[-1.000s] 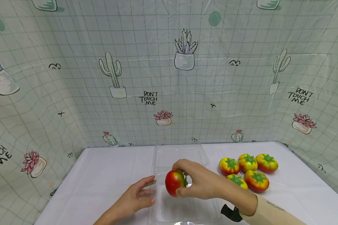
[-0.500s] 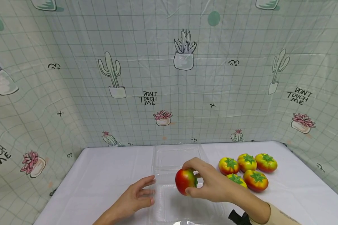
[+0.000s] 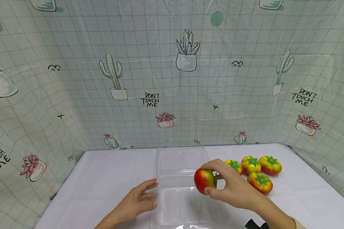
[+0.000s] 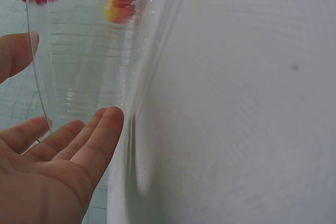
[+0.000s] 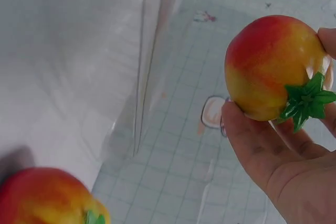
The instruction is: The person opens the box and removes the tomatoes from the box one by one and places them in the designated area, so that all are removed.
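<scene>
My right hand [image 3: 238,187] holds a red and yellow toy-like tomato [image 3: 203,180] between thumb and fingers, above the right part of a clear plastic clamshell box [image 3: 169,206]. In the right wrist view the tomato [image 5: 273,64] shows its green star-shaped leaves turned toward the palm. Beside the box's left wall, my left hand [image 3: 137,200] has its fingers loosely extended. The left wrist view has those fingers [image 4: 100,140] right at the clear wall, holding nothing.
Several more tomatoes [image 3: 260,183] sit on the white table [image 3: 109,171] to the right of the box. The box's lid [image 3: 180,160] lies folded back at the far side. A patterned curtain [image 3: 186,95] surrounds the table at back and sides.
My right hand has carried the tomato rightward over the box, toward the other tomatoes, and now covers one of them. My left hand has stayed in place.
</scene>
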A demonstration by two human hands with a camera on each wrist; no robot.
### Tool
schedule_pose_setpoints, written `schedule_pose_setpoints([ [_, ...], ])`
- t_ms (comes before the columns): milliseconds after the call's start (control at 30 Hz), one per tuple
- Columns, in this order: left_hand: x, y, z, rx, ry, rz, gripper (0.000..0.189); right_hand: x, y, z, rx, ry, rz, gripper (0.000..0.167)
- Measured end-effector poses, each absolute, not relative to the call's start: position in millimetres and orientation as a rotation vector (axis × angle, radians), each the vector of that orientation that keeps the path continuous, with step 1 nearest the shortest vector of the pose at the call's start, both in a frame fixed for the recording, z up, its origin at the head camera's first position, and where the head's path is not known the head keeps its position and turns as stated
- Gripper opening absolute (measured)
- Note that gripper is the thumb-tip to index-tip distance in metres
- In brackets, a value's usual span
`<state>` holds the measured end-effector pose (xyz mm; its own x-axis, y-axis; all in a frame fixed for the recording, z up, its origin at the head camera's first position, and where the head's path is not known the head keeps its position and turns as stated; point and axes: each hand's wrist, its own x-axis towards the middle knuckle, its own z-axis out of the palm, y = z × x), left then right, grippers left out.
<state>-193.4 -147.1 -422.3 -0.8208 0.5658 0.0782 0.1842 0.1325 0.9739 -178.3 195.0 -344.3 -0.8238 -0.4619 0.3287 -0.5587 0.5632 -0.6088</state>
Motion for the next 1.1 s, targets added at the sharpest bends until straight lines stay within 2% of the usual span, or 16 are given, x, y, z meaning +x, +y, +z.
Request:
schedule_pose_setpoints([
  [267, -193, -147, -422, 0.724, 2.105, 1.742, 0.072, -175, 216, -346, 0.755, -2.585, 0.994, 0.053],
  [1100, -191, -147, -422, 0.736, 2.118, 1.739, 0.071, -172, 279, -354, 0.515, -2.548, 0.693, 0.056],
])
